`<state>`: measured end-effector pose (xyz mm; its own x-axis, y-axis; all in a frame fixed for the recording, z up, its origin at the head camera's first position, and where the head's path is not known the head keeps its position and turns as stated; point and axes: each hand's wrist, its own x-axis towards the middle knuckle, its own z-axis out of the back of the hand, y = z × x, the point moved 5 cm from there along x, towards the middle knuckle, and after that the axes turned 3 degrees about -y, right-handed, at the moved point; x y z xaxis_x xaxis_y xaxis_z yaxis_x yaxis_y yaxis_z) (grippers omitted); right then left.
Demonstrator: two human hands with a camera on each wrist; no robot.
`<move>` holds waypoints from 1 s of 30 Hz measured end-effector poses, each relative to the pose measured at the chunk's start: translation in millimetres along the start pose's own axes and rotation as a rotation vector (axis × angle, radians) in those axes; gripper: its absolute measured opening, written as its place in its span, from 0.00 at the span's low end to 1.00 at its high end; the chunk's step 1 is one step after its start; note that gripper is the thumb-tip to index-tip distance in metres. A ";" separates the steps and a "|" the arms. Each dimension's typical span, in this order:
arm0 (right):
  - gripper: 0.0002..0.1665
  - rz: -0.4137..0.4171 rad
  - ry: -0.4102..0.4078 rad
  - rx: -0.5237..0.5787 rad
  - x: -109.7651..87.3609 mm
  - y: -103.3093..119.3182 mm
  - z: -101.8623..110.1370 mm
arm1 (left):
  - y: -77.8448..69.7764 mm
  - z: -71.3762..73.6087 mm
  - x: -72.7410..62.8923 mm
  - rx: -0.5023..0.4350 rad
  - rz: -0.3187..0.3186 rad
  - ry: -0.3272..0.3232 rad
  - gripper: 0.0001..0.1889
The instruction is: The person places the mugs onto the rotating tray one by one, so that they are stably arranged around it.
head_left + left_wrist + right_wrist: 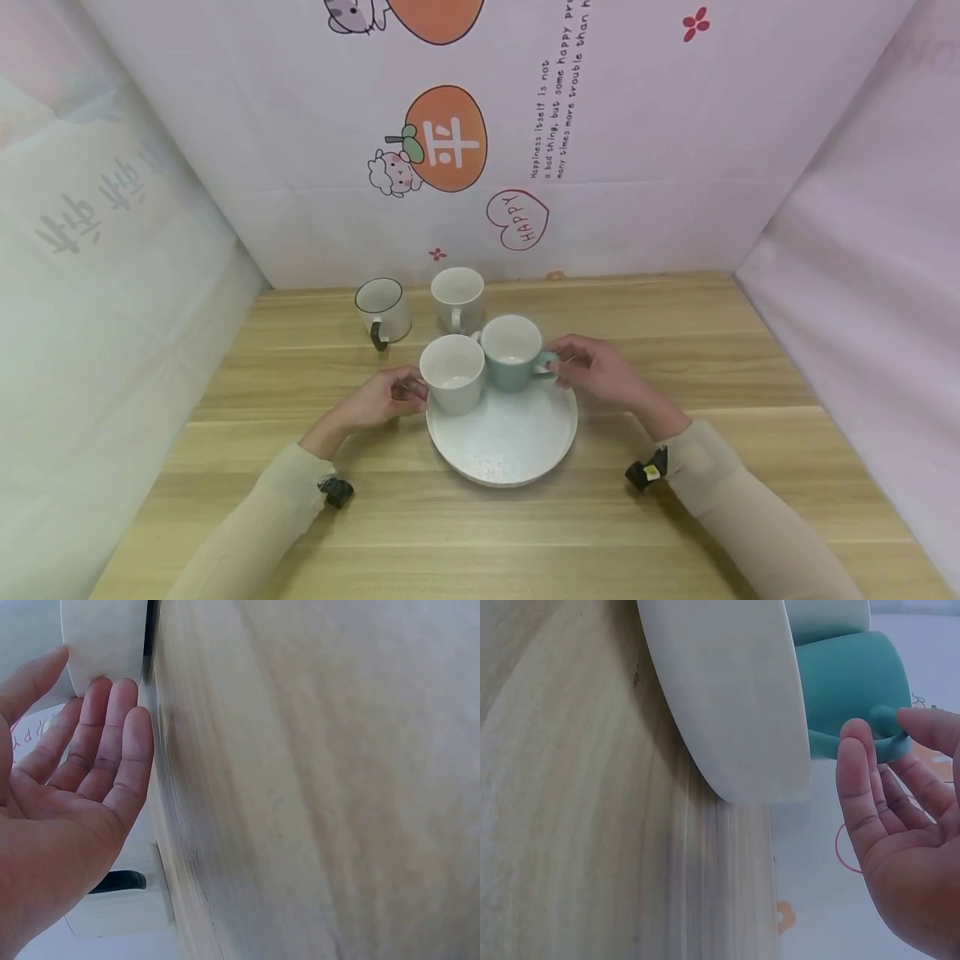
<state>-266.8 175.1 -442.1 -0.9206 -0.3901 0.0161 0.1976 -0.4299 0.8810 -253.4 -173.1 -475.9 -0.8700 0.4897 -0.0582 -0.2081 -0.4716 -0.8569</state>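
Observation:
On a round white tray (506, 450) stand a white mug (459, 392) at the left and a teal mug (510, 367) with a white inside, side by side near the back rim. My right hand (596, 371) holds the teal mug's handle (885, 724), thumb on one side and fingertips on the other. At the tray's left edge, close beside the white mug, is my left hand (386, 396). In the left wrist view its fingers (97, 724) reach out nearly straight, tips against the tray's pale side wall.
Behind the tray, a white mug (457, 304) stands with its handle facing me. Left of it is another white mug (386, 317) with a dark rim and black handle. A printed white cloth (637, 183) rises behind the wooden table (450, 533).

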 end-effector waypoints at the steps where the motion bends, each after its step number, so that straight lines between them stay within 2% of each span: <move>1: 0.17 -0.002 0.001 -0.003 0.0 0.2 0.2 | 0.0 0.1 -0.2 0.001 0.000 0.000 0.19; 21: 0.15 0.010 0.004 -0.009 7.3 -0.5 6.4 | 0.7 -0.5 -0.1 0.005 -0.014 0.008 0.20; 30: 0.16 -0.007 0.005 0.023 10.1 -2.6 7.8 | 1.9 0.2 1.2 0.004 -0.008 0.007 0.20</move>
<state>-279.2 178.6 -440.5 -0.9202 -0.3914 0.0079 0.1838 -0.4140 0.8915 -254.9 -173.6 -477.5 -0.8653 0.4983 -0.0552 -0.2164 -0.4706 -0.8554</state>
